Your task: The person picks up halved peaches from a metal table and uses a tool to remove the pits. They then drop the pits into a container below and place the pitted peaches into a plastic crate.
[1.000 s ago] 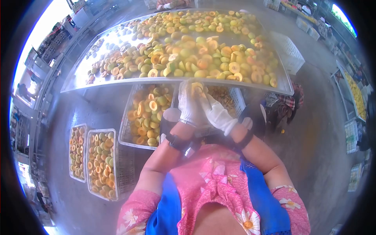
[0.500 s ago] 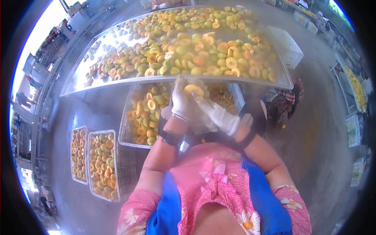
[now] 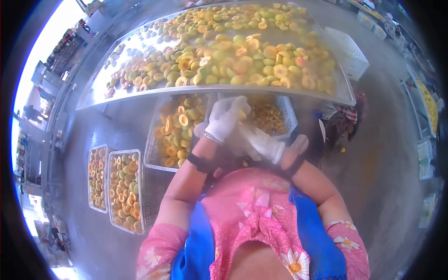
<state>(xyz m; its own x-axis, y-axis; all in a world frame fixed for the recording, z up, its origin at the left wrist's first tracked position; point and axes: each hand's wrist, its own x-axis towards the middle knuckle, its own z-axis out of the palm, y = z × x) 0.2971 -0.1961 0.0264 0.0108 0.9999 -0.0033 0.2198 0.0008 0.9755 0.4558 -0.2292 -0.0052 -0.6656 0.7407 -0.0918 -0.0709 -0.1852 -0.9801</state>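
My left hand [image 3: 225,117], in a white glove, is raised just below the front edge of the metal table [image 3: 116,99]. Its fingers curl around a yellow fruit half [image 3: 242,114] that is mostly hidden. My right hand [image 3: 262,143], also gloved, lies right beside and under it, fingers pointing at the left palm; whether it holds anything is hidden. Both hands hover over a white crate of halved yellow-green fruit [image 3: 175,135] and a second crate of darker orange pieces [image 3: 269,116].
The metal table is covered with several whole and halved fruits. Two long trays of halves [image 3: 123,191] [image 3: 96,178] stand on the floor at left. An upturned white crate [image 3: 347,51] and a crouching person [image 3: 346,120] are at right.
Both hands have dropped slightly and drawn closer together. The fruit half, plainly open on my left fingertips earlier, is now mostly covered by the glove.
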